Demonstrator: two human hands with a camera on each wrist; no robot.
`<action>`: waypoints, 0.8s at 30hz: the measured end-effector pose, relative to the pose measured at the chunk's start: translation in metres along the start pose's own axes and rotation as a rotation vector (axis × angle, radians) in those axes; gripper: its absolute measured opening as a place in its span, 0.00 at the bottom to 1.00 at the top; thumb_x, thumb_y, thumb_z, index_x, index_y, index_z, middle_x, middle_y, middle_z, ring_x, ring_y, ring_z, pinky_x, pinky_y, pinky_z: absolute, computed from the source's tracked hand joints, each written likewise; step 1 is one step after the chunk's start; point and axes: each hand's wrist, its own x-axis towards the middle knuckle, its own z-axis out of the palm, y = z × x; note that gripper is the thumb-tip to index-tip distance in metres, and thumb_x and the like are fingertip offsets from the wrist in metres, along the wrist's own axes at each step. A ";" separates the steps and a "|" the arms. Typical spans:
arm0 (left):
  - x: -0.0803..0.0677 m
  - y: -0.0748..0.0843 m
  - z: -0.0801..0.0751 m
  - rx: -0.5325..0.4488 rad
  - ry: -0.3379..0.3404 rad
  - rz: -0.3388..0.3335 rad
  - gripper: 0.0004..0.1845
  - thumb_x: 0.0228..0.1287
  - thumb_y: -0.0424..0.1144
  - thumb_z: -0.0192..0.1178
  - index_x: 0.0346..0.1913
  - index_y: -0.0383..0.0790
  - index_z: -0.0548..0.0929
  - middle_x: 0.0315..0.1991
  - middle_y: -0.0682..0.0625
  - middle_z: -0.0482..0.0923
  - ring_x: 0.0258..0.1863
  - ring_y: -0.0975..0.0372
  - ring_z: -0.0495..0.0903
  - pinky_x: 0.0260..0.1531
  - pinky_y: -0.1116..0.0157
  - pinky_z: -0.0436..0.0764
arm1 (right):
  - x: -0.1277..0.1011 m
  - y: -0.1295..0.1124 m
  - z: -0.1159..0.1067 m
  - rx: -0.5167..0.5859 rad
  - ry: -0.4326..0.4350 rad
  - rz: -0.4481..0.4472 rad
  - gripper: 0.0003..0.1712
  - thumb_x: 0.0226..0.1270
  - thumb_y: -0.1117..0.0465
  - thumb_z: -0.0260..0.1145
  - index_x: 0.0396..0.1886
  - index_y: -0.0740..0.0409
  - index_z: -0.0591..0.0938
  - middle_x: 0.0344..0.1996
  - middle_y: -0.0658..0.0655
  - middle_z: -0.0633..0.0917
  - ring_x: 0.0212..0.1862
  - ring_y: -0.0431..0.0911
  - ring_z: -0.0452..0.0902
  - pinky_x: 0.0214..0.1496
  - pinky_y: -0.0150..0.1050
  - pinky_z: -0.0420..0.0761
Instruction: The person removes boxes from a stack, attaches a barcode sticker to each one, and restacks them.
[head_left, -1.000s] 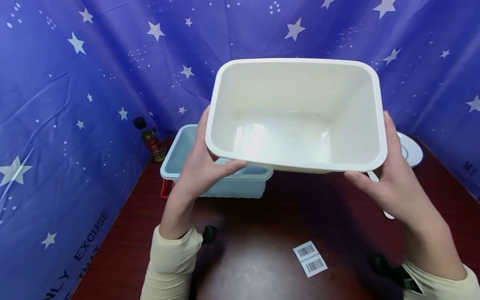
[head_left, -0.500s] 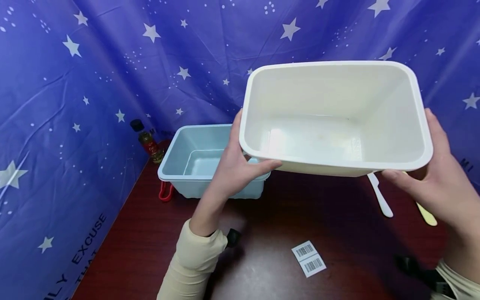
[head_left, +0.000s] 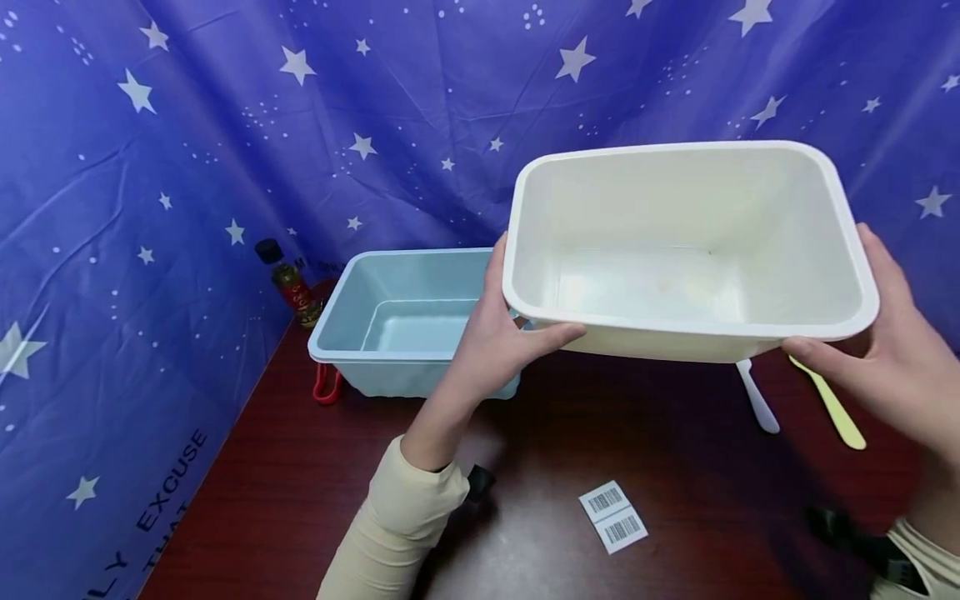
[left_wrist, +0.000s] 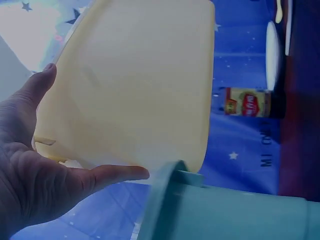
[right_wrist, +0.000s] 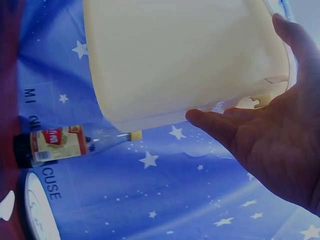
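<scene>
A white rectangular plastic tub [head_left: 690, 250] is held in the air above a dark red-brown table [head_left: 525, 467], its long axis running left to right across the head view. It is tipped so that its open mouth faces toward the person and slightly up, with the bottom turned away toward the starred blue curtain [head_left: 225, 125].

The left hand [head_left: 498, 342] grips the tub's left short end, thumb hooked under the near rim and fingers spread against the outer wall. The right hand [head_left: 885, 358] grips the right short end the same way, thumb along the near rim and fingers behind the wall. In the left wrist view the fingers [left_wrist: 35, 87] lie flat against the tub's underside.

Behind and below the left hand a light blue tub [head_left: 390, 325] stands upright on the table, open side up, a red loop [head_left: 326, 385] at its near left corner. A small dark-capped bottle [head_left: 288, 283] stands by the curtain to its left. Under the white tub's right end lie a white utensil [head_left: 757, 398] and a pale yellow one [head_left: 832, 408]. Two barcode labels [head_left: 613, 517] lie on the near table.
</scene>
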 end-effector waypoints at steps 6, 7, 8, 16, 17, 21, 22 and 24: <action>-0.001 -0.015 -0.006 0.003 0.015 -0.072 0.59 0.51 0.23 0.74 0.81 0.45 0.48 0.65 0.47 0.68 0.57 0.53 0.75 0.49 0.57 0.82 | 0.006 0.003 0.011 0.200 -0.127 0.058 0.60 0.53 0.86 0.66 0.81 0.50 0.53 0.59 0.65 0.69 0.51 0.47 0.75 0.44 0.25 0.80; 0.000 -0.017 -0.007 0.010 0.016 -0.072 0.59 0.51 0.23 0.74 0.80 0.44 0.48 0.65 0.47 0.68 0.57 0.53 0.75 0.49 0.56 0.82 | 0.006 0.004 0.013 0.237 -0.135 0.068 0.59 0.54 0.85 0.66 0.81 0.50 0.53 0.59 0.67 0.68 0.51 0.48 0.75 0.44 0.26 0.80; 0.000 -0.019 -0.008 0.007 0.016 -0.071 0.59 0.51 0.23 0.74 0.80 0.44 0.48 0.64 0.47 0.68 0.57 0.53 0.75 0.49 0.55 0.82 | 0.006 0.004 0.014 0.259 -0.138 0.076 0.59 0.54 0.85 0.66 0.81 0.50 0.53 0.59 0.68 0.68 0.52 0.49 0.75 0.44 0.27 0.80; 0.004 -0.040 -0.013 0.071 0.023 -0.073 0.55 0.50 0.26 0.76 0.78 0.45 0.54 0.63 0.44 0.70 0.57 0.50 0.74 0.54 0.55 0.78 | 0.009 0.012 0.017 0.120 -0.186 0.104 0.58 0.59 0.81 0.66 0.82 0.45 0.51 0.60 0.65 0.68 0.54 0.49 0.73 0.43 0.27 0.80; 0.004 -0.044 -0.014 0.088 0.025 -0.073 0.55 0.49 0.27 0.77 0.77 0.45 0.56 0.63 0.44 0.71 0.57 0.50 0.74 0.55 0.55 0.78 | 0.009 0.014 0.016 0.089 -0.202 0.106 0.57 0.60 0.81 0.66 0.82 0.45 0.51 0.60 0.64 0.69 0.53 0.48 0.73 0.43 0.27 0.79; 0.006 -0.055 -0.014 0.174 0.012 -0.058 0.53 0.47 0.32 0.81 0.75 0.46 0.61 0.59 0.47 0.75 0.54 0.56 0.77 0.56 0.56 0.77 | 0.008 0.025 0.011 0.013 -0.264 0.108 0.55 0.62 0.80 0.66 0.82 0.46 0.51 0.59 0.58 0.69 0.51 0.43 0.74 0.43 0.25 0.79; 0.006 -0.055 -0.014 0.196 0.006 -0.062 0.53 0.46 0.34 0.82 0.75 0.46 0.62 0.58 0.48 0.75 0.53 0.58 0.77 0.56 0.57 0.77 | 0.008 0.028 0.010 0.000 -0.275 0.106 0.55 0.62 0.80 0.66 0.82 0.46 0.52 0.60 0.57 0.68 0.51 0.42 0.74 0.43 0.25 0.79; 0.005 -0.056 -0.015 0.258 -0.012 -0.084 0.52 0.47 0.37 0.82 0.74 0.46 0.63 0.56 0.50 0.76 0.52 0.60 0.78 0.55 0.59 0.77 | 0.008 0.033 0.009 0.000 -0.299 0.104 0.56 0.62 0.80 0.67 0.82 0.47 0.52 0.61 0.54 0.66 0.51 0.41 0.73 0.44 0.25 0.79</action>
